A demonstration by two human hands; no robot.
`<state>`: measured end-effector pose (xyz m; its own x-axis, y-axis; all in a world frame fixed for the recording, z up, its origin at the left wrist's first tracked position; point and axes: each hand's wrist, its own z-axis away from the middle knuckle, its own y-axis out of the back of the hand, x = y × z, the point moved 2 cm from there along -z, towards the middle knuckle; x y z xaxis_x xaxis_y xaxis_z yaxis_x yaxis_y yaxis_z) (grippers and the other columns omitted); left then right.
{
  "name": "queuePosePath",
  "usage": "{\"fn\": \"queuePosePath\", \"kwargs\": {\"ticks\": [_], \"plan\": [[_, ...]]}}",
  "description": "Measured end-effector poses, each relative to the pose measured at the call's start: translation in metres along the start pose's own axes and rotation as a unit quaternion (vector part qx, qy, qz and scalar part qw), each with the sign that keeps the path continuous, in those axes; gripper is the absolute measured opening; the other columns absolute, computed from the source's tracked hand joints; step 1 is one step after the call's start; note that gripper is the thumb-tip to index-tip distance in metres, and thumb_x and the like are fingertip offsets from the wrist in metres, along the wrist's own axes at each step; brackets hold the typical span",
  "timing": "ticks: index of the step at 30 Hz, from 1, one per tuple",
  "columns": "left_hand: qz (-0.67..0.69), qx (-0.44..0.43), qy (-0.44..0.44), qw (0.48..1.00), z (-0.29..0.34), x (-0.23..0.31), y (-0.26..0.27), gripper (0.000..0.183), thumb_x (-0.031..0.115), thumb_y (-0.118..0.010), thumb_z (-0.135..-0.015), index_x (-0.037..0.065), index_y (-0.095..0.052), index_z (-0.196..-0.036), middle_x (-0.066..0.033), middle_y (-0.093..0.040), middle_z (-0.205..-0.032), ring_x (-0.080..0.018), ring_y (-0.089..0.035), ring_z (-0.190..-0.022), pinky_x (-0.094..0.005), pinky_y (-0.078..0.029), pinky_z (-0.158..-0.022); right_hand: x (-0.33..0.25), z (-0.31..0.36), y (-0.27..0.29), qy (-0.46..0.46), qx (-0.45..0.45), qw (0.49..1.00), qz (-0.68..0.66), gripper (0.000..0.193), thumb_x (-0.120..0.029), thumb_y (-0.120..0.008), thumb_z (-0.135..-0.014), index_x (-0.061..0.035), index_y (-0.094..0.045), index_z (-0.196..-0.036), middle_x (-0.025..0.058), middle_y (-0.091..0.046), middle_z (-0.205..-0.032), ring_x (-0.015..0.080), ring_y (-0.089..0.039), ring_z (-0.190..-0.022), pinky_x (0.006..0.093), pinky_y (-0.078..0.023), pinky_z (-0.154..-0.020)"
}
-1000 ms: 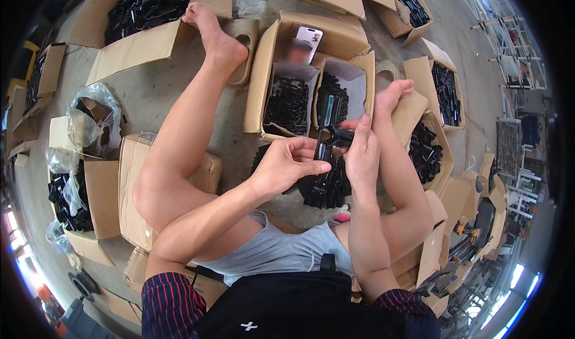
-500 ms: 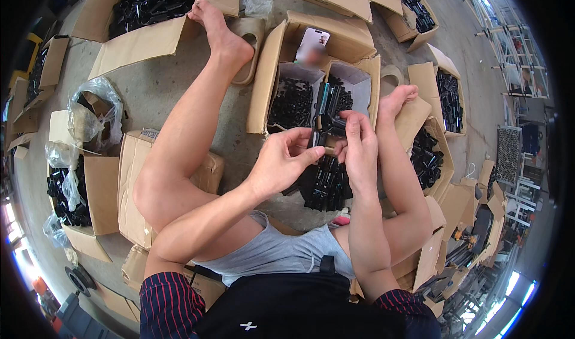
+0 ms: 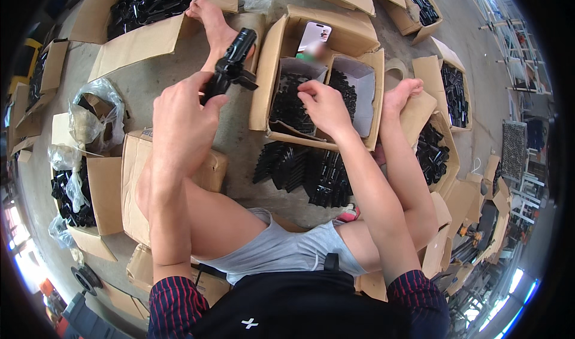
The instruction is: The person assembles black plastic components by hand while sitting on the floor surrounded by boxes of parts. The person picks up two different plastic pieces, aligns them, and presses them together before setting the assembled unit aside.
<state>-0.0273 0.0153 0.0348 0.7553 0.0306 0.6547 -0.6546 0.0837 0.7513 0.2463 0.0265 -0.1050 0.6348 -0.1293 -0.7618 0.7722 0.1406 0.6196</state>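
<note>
My left hand (image 3: 182, 120) is raised over my left shin, its fingers and thumb closed round one end of a glossy black part (image 3: 235, 57) with a short side arm. The part points up and to the right, away from me. My right hand (image 3: 329, 112) is over an open cardboard box (image 3: 376, 102) between my feet, with curled fingertips close together at the small black pieces (image 3: 288, 102) in its left compartment. Whether a piece is in those fingertips is too small to tell. More small black pieces (image 3: 342, 87) lie in the right compartment.
A phone (image 3: 306, 38) leans against the box's far wall. Rows of black parts (image 3: 326, 180) lie on the floor before me. Open cartons of black parts (image 3: 147, 6) stand around, including one by my right leg (image 3: 431, 153). Clear plastic bags (image 3: 90, 120) hang at the left.
My hands have parted. The left has carried the black part left and up from above the box's near side; the right has let go of it and moved to the left compartment.
</note>
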Motion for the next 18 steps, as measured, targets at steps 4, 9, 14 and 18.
{"fn": "queuePosePath", "kwargs": {"ticks": [4, 9, 14, 18], "plan": [[0.031, -0.059, 0.014, 0.998, 0.001, 0.003, -0.003, 0.036, 0.011, -0.073, -0.084, -0.003, -0.067, -0.117, -0.0216, -0.073, -0.096, -0.0336, -0.072, -0.090, -0.0407, -0.054, -0.082, 0.001, -0.041, -0.035, 0.034, -0.075, 0.982, 0.172, 0.022, -0.009, -0.063, -0.087, -0.0026, -0.072, -0.106, 0.0232, -0.071, -0.104, 0.0417, -0.067, -0.100, 0.0475, -0.054, -0.092], [0.026, -0.073, -0.002, 0.997, 0.003, 0.005, -0.008, 0.036, 0.009, -0.074, -0.084, -0.005, -0.067, -0.118, -0.0217, -0.074, -0.095, -0.0310, -0.073, -0.089, -0.0383, -0.055, -0.081, 0.026, -0.072, -0.068, 0.004, -0.057, 0.980, 0.189, 0.027, -0.003, -0.061, -0.083, -0.0033, -0.072, -0.107, 0.0253, -0.070, -0.105, 0.0421, -0.066, -0.105, 0.0502, -0.052, -0.095], [0.034, -0.076, 0.008, 0.997, 0.000, 0.005, -0.011, 0.037, 0.009, -0.075, -0.084, -0.003, -0.067, -0.118, -0.0213, -0.074, -0.097, -0.0305, -0.073, -0.088, -0.0374, -0.055, -0.080, 0.037, -0.076, -0.082, -0.034, -0.030, 0.979, 0.197, 0.025, 0.000, -0.059, -0.082, -0.0040, -0.072, -0.103, 0.0254, -0.069, -0.108, 0.0447, -0.065, -0.106, 0.0526, -0.053, -0.093], [0.027, -0.067, -0.001, 0.997, 0.002, 0.003, -0.015, 0.037, 0.009, -0.075, -0.083, -0.002, -0.068, -0.117, -0.0194, -0.074, -0.098, -0.0303, -0.073, -0.087, -0.0375, -0.055, -0.081, 0.035, -0.072, -0.080, 0.013, -0.017, 0.977, 0.212, 0.024, 0.000, -0.058, -0.083, -0.0043, -0.072, -0.102, 0.0250, -0.067, -0.109, 0.0453, -0.064, -0.107, 0.0531, -0.053, -0.093]]}}
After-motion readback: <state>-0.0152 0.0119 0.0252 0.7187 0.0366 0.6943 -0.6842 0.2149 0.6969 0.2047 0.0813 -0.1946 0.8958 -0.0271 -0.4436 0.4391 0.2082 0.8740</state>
